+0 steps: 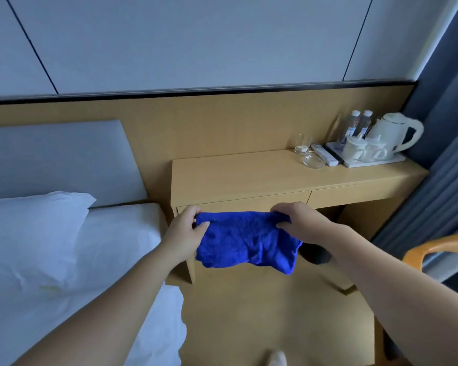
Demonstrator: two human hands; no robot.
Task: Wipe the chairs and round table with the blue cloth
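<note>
The blue cloth (pixel 245 241) hangs in the air just in front of the desk (pixel 249 175), stretched between both hands. The left hand (pixel 187 229) pinches its top left corner between thumb and fingers, the right hand (pixel 296 220) grips the top right edge the same way, and the rest sags below in crumpled folds. To me this looks like opening out or folding the cloth before any wiping starts. To do it well, I'd pull the top edge taut, then bring the corners together into a flat pad that fits one palm, so a clean face can be turned out for each surface. The only chair part I can see is a curved orange wooden chair arm (pixel 434 247) at the right edge, near the curtain (pixel 444 154). The round table isn't in sight, so a turn to the right seems called for. At the far right of the desk sit a white kettle (pixel 395 133), two cups (pixel 354 149) on a tray (pixel 376 161), two water bottles (pixel 358 124) and a remote (pixel 324 154). The bottles carry blue labels, but the print is too small to read, and I can make out no other writing.
</note>
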